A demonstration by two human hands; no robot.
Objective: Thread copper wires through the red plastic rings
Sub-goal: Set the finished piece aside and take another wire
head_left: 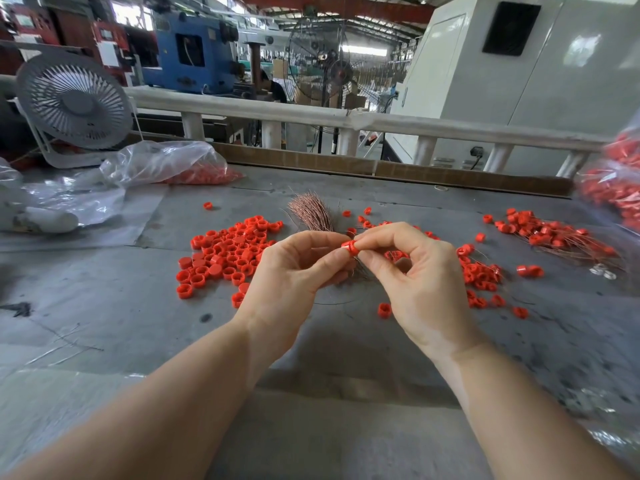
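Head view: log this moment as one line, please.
step: threading | left hand: pinches red ring | right hand: pinches same ring | copper wire bundle: on table behind | unthreaded rings pile: left

Bag of rings [613, 188] blurred, cut off at right edge.

Both forearms are bare to the frame edge, the left hand [291, 268] and right hand [415, 271] ungloved.
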